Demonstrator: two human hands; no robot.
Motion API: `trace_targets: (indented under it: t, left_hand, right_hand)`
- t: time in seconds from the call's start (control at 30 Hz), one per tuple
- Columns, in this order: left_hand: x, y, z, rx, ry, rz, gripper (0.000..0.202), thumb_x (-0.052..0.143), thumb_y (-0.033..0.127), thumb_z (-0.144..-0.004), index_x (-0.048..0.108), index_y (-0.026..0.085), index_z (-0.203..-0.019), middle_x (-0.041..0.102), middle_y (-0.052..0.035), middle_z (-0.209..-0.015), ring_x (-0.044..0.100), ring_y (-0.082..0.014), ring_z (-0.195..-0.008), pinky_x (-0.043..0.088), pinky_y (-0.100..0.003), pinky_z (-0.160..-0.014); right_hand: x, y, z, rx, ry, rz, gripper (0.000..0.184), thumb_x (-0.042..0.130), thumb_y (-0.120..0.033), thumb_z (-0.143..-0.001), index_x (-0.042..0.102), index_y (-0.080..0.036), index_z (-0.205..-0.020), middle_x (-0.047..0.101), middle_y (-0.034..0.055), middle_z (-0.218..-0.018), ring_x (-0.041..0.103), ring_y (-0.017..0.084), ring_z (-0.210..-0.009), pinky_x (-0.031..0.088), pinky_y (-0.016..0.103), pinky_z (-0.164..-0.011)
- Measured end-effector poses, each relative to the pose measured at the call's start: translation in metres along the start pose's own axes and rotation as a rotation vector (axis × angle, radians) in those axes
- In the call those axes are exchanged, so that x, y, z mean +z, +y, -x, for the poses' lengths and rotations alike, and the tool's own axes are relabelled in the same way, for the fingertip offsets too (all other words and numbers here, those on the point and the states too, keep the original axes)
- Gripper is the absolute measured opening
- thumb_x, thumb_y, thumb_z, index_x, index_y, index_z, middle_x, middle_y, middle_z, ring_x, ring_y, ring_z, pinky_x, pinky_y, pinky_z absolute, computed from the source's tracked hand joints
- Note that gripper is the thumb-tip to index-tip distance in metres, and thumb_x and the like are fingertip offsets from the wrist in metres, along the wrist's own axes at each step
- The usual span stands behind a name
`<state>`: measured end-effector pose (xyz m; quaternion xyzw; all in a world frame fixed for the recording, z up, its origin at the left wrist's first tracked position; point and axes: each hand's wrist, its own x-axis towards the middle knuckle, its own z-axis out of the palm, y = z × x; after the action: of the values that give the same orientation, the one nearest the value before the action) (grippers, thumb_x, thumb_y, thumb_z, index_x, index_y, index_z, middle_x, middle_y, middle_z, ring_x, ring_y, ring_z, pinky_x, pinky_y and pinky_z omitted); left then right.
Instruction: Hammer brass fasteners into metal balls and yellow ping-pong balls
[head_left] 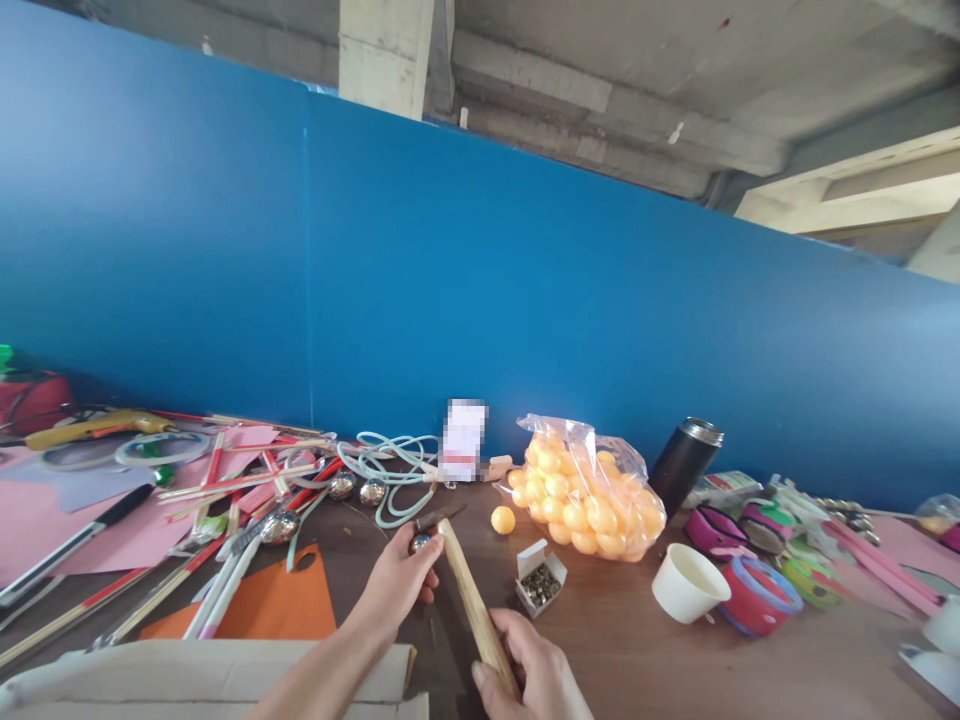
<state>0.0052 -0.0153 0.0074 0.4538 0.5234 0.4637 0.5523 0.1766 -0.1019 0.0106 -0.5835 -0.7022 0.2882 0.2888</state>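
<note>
My right hand point(529, 670) grips the lower end of a wooden handle point(469, 590) that slants up and to the left; a dark metal piece point(439, 517) sits at its top end. My left hand point(397, 580) is closed around a small shiny metal ball point(420, 543), held right beside the top of the handle. A small open white box of metal bits point(541, 580) lies just right of the handle on the brown table point(637, 650).
A clear bag of orange balls point(589, 495) and one loose orange ball point(502, 519) lie behind. A black flask point(684, 465), a white cup point(688, 583) and coloured tape rolls point(750, 595) sit to the right. Sticks, cords, pens, orange paper point(262, 605) and cardboard point(187, 675) crowd the left.
</note>
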Motion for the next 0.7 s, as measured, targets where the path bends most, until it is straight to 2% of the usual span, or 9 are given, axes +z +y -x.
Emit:
trace_targets:
  t: [0.53,0.7]
  left_hand:
    - [0.001,0.003,0.001,0.009,0.003,0.006,0.040,0.058,0.048,-0.068,0.056,0.016,-0.093,0.049,0.0043,-0.050,0.051,-0.0126,-0.047,0.040,-0.021,-0.042]
    - [0.000,-0.004,-0.004,0.004,-0.012,0.060,0.040,0.060,0.049,-0.068,0.057,0.018,-0.092,0.054,0.0029,-0.057,0.052,-0.0110,-0.047,0.039,-0.020,-0.042]
  right_hand:
    - [0.004,0.010,-0.003,-0.005,-0.003,-0.015,0.030,0.052,-0.025,-0.072,0.056,-0.017,-0.100,0.065,0.0005,-0.073,0.059,0.015,-0.063,0.043,0.020,-0.058]
    - [0.007,0.016,-0.003,-0.041,0.055,-0.028,0.032,0.054,-0.034,-0.072,0.056,-0.019,-0.100,0.066,0.0004,-0.073,0.059,0.015,-0.062,0.044,0.020,-0.057]
